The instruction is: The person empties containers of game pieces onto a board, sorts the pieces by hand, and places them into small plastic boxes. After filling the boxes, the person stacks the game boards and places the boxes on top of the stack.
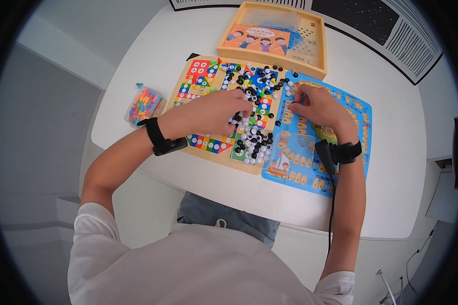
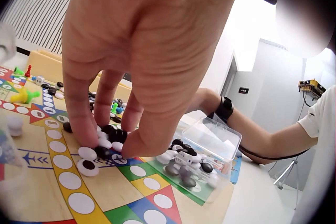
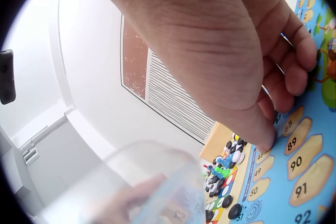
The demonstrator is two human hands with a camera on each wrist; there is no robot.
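My left hand reaches down over the wooden game board, its fingers and thumb curled around a small heap of black and white pieces. One white piece with a dark centre lies just outside the grip. Beside this hand is a clear plastic box holding many black and white pieces and a white die. My right hand is low over the blue numbered board, fingers loosely bent and thumb apart from them. Nothing shows between them.
A wooden tray with an orange booklet stands at the back. On the left is a clear box of colourful pegs. Loose pieces lie scattered across the board's far part. A clear lid rests on the blue board.
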